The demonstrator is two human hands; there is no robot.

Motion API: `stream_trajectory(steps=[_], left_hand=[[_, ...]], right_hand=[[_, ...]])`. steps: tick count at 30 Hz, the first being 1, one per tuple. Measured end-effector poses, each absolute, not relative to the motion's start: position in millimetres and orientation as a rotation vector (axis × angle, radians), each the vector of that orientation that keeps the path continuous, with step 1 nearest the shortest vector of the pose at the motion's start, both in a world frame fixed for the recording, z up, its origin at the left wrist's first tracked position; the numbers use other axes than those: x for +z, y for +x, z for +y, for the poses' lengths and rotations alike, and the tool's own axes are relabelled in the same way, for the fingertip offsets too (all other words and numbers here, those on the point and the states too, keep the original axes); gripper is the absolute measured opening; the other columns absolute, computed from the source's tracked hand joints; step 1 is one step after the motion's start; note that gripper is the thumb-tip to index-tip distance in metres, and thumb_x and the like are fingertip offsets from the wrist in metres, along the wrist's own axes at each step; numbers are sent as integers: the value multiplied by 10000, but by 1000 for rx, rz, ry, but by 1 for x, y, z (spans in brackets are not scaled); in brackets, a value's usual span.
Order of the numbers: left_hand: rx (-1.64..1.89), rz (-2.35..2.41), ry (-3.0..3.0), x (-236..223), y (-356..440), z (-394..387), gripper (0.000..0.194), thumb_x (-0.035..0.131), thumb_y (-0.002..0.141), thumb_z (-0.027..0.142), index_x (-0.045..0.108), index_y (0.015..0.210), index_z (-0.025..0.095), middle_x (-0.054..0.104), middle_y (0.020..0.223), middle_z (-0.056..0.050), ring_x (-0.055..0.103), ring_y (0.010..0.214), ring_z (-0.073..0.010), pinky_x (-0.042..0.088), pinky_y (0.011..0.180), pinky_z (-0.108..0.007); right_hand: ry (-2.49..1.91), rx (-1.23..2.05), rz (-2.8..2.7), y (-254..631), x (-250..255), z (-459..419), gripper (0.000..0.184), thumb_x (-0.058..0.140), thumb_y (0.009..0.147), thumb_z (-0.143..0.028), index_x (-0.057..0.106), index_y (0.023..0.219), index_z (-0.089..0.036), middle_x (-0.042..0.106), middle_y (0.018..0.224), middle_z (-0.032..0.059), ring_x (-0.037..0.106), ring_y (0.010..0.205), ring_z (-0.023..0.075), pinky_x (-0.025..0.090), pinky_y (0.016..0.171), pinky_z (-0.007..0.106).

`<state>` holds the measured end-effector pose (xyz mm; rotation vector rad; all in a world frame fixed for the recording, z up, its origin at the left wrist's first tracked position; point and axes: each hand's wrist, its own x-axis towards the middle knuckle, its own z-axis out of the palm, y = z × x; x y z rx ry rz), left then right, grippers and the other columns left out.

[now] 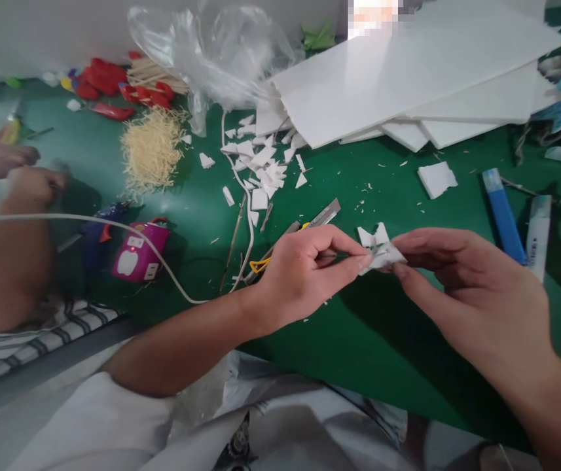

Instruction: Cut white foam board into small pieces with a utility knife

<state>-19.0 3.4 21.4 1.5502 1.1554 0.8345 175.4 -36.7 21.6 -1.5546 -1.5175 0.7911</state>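
Observation:
My left hand and my right hand meet above the green table. Both pinch a small white folded foam piece between thumb and fingertips. The left fingers are curled closed on its left side, the right thumb and forefinger close on its right side. A utility knife with a yellow grip lies on the table just behind my left hand.
White foam boards are stacked at the back right, with white scraps before them. A straw-coloured stick pile, a pink device with a white cable, and blue tubes lie around. Another person's arms rest at the left.

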Motion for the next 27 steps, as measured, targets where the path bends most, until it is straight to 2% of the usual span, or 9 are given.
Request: stream_trajectory(steps=[7, 12, 17, 22, 27], left_hand=[[829, 1176, 1566, 25, -17, 0, 102, 725, 812, 212, 692, 721, 180, 399, 469, 100, 291, 426, -46, 219, 397, -195], [868, 1189, 1622, 24, -15, 1, 100, 722, 780, 182, 673, 694, 171, 380, 476, 107, 321, 441, -43, 269, 422, -173], [859, 1183, 1618, 22, -14, 0, 122, 716, 784, 201, 652, 684, 178, 379, 470, 108, 295, 429, -42, 253, 421, -183], [843, 1208, 1618, 22, -14, 0, 120, 705, 788, 220, 653, 688, 180, 389, 474, 102, 313, 437, -47, 267, 427, -187], [842, 1218, 1637, 21, -14, 0, 121, 702, 785, 219, 650, 682, 186, 392, 475, 101, 318, 440, -51, 289, 438, -191]], right_hand=[[-1629, 818, -1549, 175, 23, -35, 181, 702, 831, -218, 777, 975, -297, 821, 935, -14, 782, 755, 188, 675, 728, 316], [-1619, 802, -1543, 173, 23, -35, 159, 687, 838, -209, 767, 946, -295, 818, 920, -16, 781, 758, 178, 670, 732, 304], [-1590, 826, -1523, 171, 22, -34, 156, 699, 835, -234, 757, 977, -264, 819, 940, 8, 777, 751, 178, 678, 733, 312], [-1572, 872, -1481, 168, 24, -35, 122, 689, 843, -234, 745, 940, -283, 814, 928, -3, 774, 760, 178, 680, 771, 327], [-1576, 903, -1457, 169, 25, -36, 118, 693, 832, -234, 738, 931, -277, 808, 904, -2, 764, 737, 175, 674, 730, 320]])
